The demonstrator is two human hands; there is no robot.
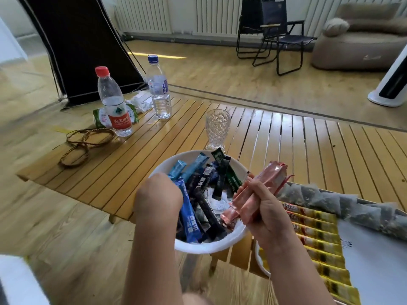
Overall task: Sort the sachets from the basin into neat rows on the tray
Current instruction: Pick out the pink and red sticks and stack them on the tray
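The right hand point(262, 208) holds a bunch of pink sachets point(257, 192) in a closed grip over the white basin point(211, 245) on the tabletop point(286, 137). The left hand point(157, 194) reaches among the blue sachets point(189, 214); its grip cannot be told. Yellow sachets point(319, 241) lie in a row on the tray point(370, 249)

Head view looks steeply down, close over the basin point(211, 247) and low table point(110, 168)
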